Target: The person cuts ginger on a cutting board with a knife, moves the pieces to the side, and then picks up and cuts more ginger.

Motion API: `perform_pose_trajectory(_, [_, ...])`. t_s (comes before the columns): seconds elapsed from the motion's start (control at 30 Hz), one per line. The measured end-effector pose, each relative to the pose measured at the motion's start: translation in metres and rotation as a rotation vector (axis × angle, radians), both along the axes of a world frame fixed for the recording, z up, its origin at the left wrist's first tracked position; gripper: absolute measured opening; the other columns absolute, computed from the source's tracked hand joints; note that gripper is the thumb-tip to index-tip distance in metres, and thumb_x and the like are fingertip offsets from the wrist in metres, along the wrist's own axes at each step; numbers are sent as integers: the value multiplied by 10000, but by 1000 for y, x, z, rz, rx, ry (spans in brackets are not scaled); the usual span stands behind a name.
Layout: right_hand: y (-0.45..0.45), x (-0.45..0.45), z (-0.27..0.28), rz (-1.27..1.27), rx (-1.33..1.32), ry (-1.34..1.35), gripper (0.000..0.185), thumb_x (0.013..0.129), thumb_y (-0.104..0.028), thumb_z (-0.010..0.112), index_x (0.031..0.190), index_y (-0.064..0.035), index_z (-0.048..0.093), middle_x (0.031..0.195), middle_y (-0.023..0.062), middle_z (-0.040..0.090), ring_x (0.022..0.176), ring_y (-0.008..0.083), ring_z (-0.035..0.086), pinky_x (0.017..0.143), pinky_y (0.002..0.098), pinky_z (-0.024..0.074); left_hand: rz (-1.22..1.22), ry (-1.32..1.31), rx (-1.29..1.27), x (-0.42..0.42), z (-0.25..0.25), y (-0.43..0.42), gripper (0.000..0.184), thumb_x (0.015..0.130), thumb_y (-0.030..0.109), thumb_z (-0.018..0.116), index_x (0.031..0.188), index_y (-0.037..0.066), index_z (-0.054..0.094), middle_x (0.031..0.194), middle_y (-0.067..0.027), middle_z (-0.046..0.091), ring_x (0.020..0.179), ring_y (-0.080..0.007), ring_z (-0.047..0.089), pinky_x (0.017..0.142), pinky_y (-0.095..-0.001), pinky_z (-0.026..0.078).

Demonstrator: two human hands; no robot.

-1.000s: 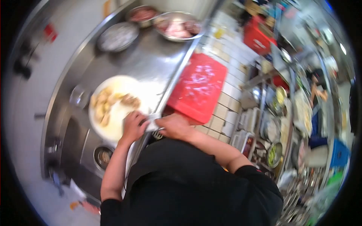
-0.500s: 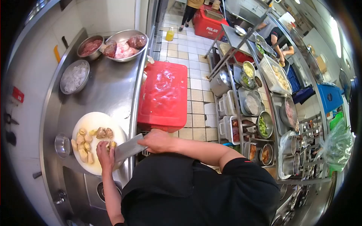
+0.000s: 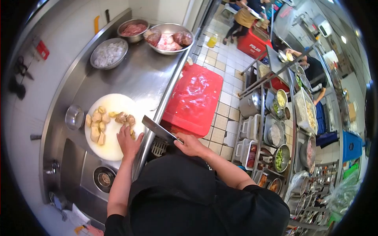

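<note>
My right hand (image 3: 191, 145) is wrapped round the handle of a cleaver (image 3: 158, 128), its blade off the board beyond the counter's front edge. On the round white cutting board (image 3: 112, 151) my left hand (image 3: 129, 142) lies with fingers stretched out and apart. Its fingertips are beside a small piece of ginger (image 3: 132, 134) and just below some brown, unpeeled ginger chunks (image 3: 125, 118). Peeled, pale yellow ginger pieces (image 3: 95, 133) are grouped on the board's left side.
A small metal bowl (image 3: 75, 117) stands left of the board, above the sink (image 3: 75, 169). Bowls of meat (image 3: 169, 43) and whitish food (image 3: 109, 54) sit further back. A red cooler (image 3: 195, 100) is beside the counter; a loaded rack (image 3: 256, 137) stands right. Co-workers (image 3: 317, 72) are behind.
My right hand has drawn the cleaver back from the ginger, off the board. My left hand's fingers have spread out. The whole view has shifted, with the counter now further right.
</note>
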State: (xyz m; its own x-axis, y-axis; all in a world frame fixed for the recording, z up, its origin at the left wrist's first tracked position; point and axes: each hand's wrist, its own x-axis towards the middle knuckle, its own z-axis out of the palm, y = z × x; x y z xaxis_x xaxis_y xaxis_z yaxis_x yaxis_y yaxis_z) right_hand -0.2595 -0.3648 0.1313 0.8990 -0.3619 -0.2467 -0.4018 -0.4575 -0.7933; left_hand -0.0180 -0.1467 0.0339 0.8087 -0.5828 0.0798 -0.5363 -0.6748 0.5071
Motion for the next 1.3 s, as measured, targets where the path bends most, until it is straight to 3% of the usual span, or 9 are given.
perform_pose_trajectory(0.1, [13, 5, -17, -33, 9, -18, 328, 1058, -314, 665, 1250, -49, 695, 1035, 256, 742, 979, 434, 743, 865, 501, 571, 63, -85, -68, 4, -17, -4, 678, 924, 455, 823, 1408, 19, 634, 1542, -228, 554, 1465, -412, 472, 1262, -585, 287])
perform_pose_trajectory(0.2, [15, 8, -47, -45, 174, -10, 287, 1077, -271, 663, 1242, -38, 695, 936, 185, 747, 846, 276, 749, 768, 436, 579, 104, -114, -147, 9, -25, -5, 463, 947, 338, 794, 1292, 41, 709, 1452, -232, 613, 1383, -414, 526, 1201, -564, 362])
perform_pose_trajectory(0.3, [13, 12, -62, -57, 392, 18, 240, 1135, -260, 593, 1184, -38, 672, 737, 32, 625, 585, 111, 598, 556, 315, 490, 41, -33, -149, 12, -12, 9, 375, 959, 281, 767, 1237, 34, 720, 1403, -208, 640, 1330, -407, 568, 1165, -522, 418])
perform_pose_trajectory(0.57, [1, 25, -75, -26, 610, 125, 256, 1159, -234, 533, 989, -42, 528, 700, 35, 570, 508, 122, 556, 471, 304, 451, 115, 5, -293, 4, 1, 49, 547, 994, 366, 748, 1423, 48, 629, 1495, -248, 568, 1386, -445, 523, 1209, -508, 411])
perform_pose_trajectory(0.67, [2, 34, -77, 34, 580, 192, 223, 1179, -226, 485, 1114, -37, 583, 711, 13, 546, 519, 113, 519, 502, 308, 449, 129, 28, -293, 8, -8, 49, 629, 1004, 400, 744, 1489, 39, 571, 1555, -275, 514, 1430, -449, 485, 1222, -509, 396])
perform_pose_trajectory(0.8, [11, 49, -78, 81, 568, 198, 240, 1156, -252, 524, 1074, -33, 579, 701, 33, 588, 503, 140, 563, 492, 338, 473, 60, 152, -211, 4, 3, 42, 688, 989, 438, 758, 1498, 19, 560, 1585, -298, 481, 1478, -460, 440, 1250, -511, 363])
perform_pose_trajectory(0.97, [25, 73, -70, 182, 343, 188, 267, 1135, -259, 534, 1156, -2, 604, 727, 133, 649, 519, 227, 634, 547, 422, 514, 129, 117, -155, -4, 13, 27, 720, 973, 430, 776, 1535, 54, 528, 1623, -288, 437, 1501, -455, 424, 1258, -506, 365])
perform_pose_trajectory(1.1, [33, 95, -60, 217, 301, 185, 279, 1155, -273, 511, 1133, -3, 580, 670, 80, 614, 482, 190, 610, 502, 379, 496, 176, 47, -27, -5, 7, 16, 746, 989, 458, 757, 1555, 43, 504, 1643, -301, 410, 1518, -486, 389, 1275, -537, 330])
perform_pose_trajectory(1.3, [41, 115, -73, 249, 292, 242, 302, 1137, -265, 516, 1169, 23, 602, 769, 217, 674, 557, 309, 683, 600, 462, 547, 271, -5, -80, -7, -3, 15, 700, 1032, 450, 705, 1543, 15, 504, 1641, -317, 413, 1516, -505, 389, 1278, -553, 319])
